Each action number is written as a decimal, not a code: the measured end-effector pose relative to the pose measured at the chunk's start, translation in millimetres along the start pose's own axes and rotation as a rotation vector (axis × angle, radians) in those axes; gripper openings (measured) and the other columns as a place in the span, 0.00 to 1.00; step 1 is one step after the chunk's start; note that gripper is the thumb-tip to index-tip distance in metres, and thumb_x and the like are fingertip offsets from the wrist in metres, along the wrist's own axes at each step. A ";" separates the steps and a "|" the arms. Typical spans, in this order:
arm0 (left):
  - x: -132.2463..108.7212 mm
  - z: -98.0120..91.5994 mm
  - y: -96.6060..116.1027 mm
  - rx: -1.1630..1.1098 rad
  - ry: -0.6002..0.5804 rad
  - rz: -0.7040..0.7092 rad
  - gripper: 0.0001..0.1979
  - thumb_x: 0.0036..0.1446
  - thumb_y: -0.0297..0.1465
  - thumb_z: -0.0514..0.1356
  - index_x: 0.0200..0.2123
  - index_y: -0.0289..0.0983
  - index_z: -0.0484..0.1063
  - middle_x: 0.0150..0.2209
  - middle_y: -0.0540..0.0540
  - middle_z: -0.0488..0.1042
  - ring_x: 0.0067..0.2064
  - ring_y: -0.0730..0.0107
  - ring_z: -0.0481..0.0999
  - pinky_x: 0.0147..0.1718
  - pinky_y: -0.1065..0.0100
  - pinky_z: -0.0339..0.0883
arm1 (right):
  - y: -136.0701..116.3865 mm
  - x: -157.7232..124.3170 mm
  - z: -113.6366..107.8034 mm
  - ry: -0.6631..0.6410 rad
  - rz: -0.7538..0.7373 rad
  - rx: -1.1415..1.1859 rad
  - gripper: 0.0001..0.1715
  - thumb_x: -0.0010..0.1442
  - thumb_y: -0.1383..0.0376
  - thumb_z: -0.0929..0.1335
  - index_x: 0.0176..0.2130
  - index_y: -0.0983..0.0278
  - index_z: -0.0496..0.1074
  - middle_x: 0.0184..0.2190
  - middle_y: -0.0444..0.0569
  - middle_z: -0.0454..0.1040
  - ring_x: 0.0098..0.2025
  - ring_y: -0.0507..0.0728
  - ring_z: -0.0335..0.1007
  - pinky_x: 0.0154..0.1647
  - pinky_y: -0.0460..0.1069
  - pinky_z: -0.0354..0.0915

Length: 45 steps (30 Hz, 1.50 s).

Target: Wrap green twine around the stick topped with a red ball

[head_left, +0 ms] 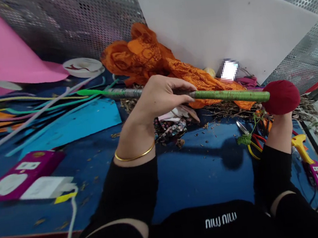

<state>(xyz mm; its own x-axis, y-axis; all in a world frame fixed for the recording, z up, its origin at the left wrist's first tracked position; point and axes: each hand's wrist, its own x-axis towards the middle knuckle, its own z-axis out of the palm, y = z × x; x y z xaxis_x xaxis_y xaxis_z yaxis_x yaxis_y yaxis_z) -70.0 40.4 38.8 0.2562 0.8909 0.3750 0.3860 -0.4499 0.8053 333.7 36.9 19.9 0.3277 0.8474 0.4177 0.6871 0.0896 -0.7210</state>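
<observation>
My left hand [160, 95] is closed round a long stick [228, 95] wrapped in green tape, held level above the blue table [182, 170]. The stick's left part [121, 93] is bare grey and ends in a bright green tip. At its right end sits a dark red ball [281, 97]. My right hand is hidden behind that ball; only the wrist [278, 127] shows below it, so its fingers cannot be seen. A gold bangle circles my left wrist.
Orange cloth [151, 58] and a white board [216, 19] lie behind the stick. Pliers with red and yellow handles [250, 138], a yellow glue gun [301, 146], purple power strips [21, 176], coloured foam strips [44, 106], a pink sheet and a tape roll [83, 66] crowd the table.
</observation>
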 end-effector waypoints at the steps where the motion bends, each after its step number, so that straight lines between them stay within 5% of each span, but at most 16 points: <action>1: 0.6 3.0 1.2 -0.046 0.013 -0.017 0.10 0.46 0.34 0.69 0.33 0.40 0.86 0.33 0.48 0.85 0.36 0.62 0.83 0.39 0.67 0.77 | -0.9 1.3 2.5 0.018 0.003 -0.048 0.08 0.51 0.65 0.74 0.31 0.59 0.71 0.39 0.52 0.78 0.58 0.67 0.72 0.57 0.62 0.72; 5: 0.3 20.0 10.4 -0.206 0.096 -0.049 0.10 0.43 0.31 0.71 0.33 0.38 0.86 0.32 0.48 0.85 0.35 0.65 0.82 0.38 0.68 0.79 | -12.9 -6.0 15.6 0.049 0.048 -0.150 0.09 0.56 0.59 0.71 0.32 0.63 0.77 0.36 0.55 0.80 0.47 0.66 0.76 0.58 0.66 0.71; 8: -2.2 36.0 18.0 -0.324 0.113 -0.111 0.14 0.44 0.31 0.72 0.37 0.36 0.87 0.32 0.47 0.84 0.30 0.68 0.80 0.28 0.70 0.79 | -36.1 -25.7 33.4 0.030 -0.167 -0.111 0.13 0.61 0.57 0.70 0.38 0.63 0.81 0.44 0.57 0.83 0.49 0.64 0.77 0.62 0.63 0.69; 11: -5.2 48.8 23.2 -0.421 0.066 -0.197 0.17 0.46 0.31 0.71 0.42 0.34 0.86 0.32 0.46 0.83 0.24 0.70 0.76 0.16 0.73 0.71 | -64.6 -51.9 61.0 -0.141 -0.368 0.174 0.17 0.65 0.54 0.69 0.47 0.60 0.80 0.49 0.53 0.83 0.54 0.61 0.78 0.63 0.59 0.69; 14: -7.4 55.1 27.3 -0.458 0.028 -0.223 0.18 0.46 0.31 0.71 0.43 0.34 0.86 0.33 0.46 0.84 0.24 0.73 0.75 0.13 0.76 0.67 | -85.8 -75.2 86.6 -0.361 -0.378 0.387 0.20 0.64 0.52 0.72 0.50 0.60 0.78 0.47 0.50 0.83 0.49 0.58 0.78 0.56 0.55 0.73; 17: -8.2 56.9 29.9 -0.487 0.034 -0.213 0.16 0.46 0.29 0.70 0.42 0.34 0.86 0.35 0.45 0.85 0.27 0.71 0.77 0.16 0.76 0.68 | -96.8 -88.9 93.3 -0.437 -0.347 0.420 0.14 0.67 0.55 0.70 0.37 0.61 0.78 0.31 0.44 0.78 0.33 0.52 0.72 0.40 0.49 0.70; 20: -6.8 58.3 29.1 -0.488 0.069 -0.198 0.16 0.46 0.31 0.71 0.41 0.33 0.85 0.36 0.44 0.85 0.27 0.71 0.77 0.19 0.74 0.69 | -102.5 -94.4 83.8 -0.323 -0.391 0.432 0.20 0.71 0.56 0.67 0.29 0.61 0.75 0.26 0.42 0.72 0.30 0.51 0.66 0.37 0.49 0.67; 25: -1.5 62.5 23.3 -0.481 0.114 -0.156 0.14 0.44 0.30 0.73 0.37 0.33 0.85 0.34 0.46 0.84 0.34 0.69 0.79 0.34 0.70 0.74 | -109.2 -101.1 81.1 -0.146 -0.448 0.766 0.18 0.69 0.56 0.69 0.29 0.59 0.74 0.41 0.47 0.76 0.50 0.56 0.75 0.57 0.55 0.70; 27: -0.6 63.5 22.5 -0.522 0.118 -0.146 0.13 0.44 0.31 0.73 0.36 0.33 0.84 0.35 0.46 0.84 0.36 0.68 0.80 0.38 0.69 0.74 | -112.4 -104.9 86.5 -0.153 -0.433 0.933 0.17 0.70 0.56 0.68 0.30 0.59 0.72 0.41 0.47 0.77 0.50 0.57 0.77 0.60 0.57 0.71; 30: -1.3 63.5 24.1 -0.580 0.088 -0.160 0.13 0.45 0.30 0.73 0.36 0.33 0.83 0.34 0.47 0.83 0.34 0.72 0.77 0.36 0.71 0.73 | -118.1 -108.9 91.4 -0.190 -0.420 1.026 0.22 0.70 0.52 0.68 0.27 0.59 0.68 0.27 0.43 0.70 0.35 0.55 0.75 0.54 0.59 0.75; 33: -3.1 62.0 27.1 -0.608 0.010 -0.210 0.14 0.45 0.29 0.73 0.38 0.33 0.83 0.30 0.50 0.80 0.28 0.76 0.72 0.29 0.73 0.69 | -122.5 -108.0 90.2 -0.203 -0.376 1.081 0.28 0.69 0.50 0.69 0.24 0.60 0.62 0.19 0.37 0.56 0.21 0.50 0.60 0.41 0.55 0.76; 37: -4.5 61.4 29.8 -0.624 -0.118 -0.241 0.14 0.45 0.27 0.73 0.39 0.33 0.84 0.31 0.49 0.81 0.29 0.75 0.74 0.31 0.71 0.72 | -125.2 -103.4 85.5 -0.145 -0.256 1.119 0.29 0.68 0.49 0.71 0.24 0.60 0.59 0.18 0.34 0.47 0.17 0.46 0.41 0.23 0.46 0.59; 45: -5.5 79.3 23.2 -0.267 0.032 -0.093 0.13 0.52 0.27 0.69 0.42 0.37 0.87 0.42 0.46 0.87 0.44 0.61 0.84 0.51 0.61 0.76 | -126.6 -117.9 83.2 0.019 -0.257 0.843 0.25 0.68 0.51 0.71 0.27 0.60 0.63 0.21 0.38 0.55 0.22 0.48 0.51 0.24 0.47 0.54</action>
<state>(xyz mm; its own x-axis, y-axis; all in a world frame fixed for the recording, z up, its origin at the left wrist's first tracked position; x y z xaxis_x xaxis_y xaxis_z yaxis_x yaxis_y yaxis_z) 7.8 20.2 19.0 0.2009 0.9310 0.3047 0.1587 -0.3379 0.9277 154.1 -30.8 15.9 0.2450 0.7399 0.6265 0.0360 0.6388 -0.7685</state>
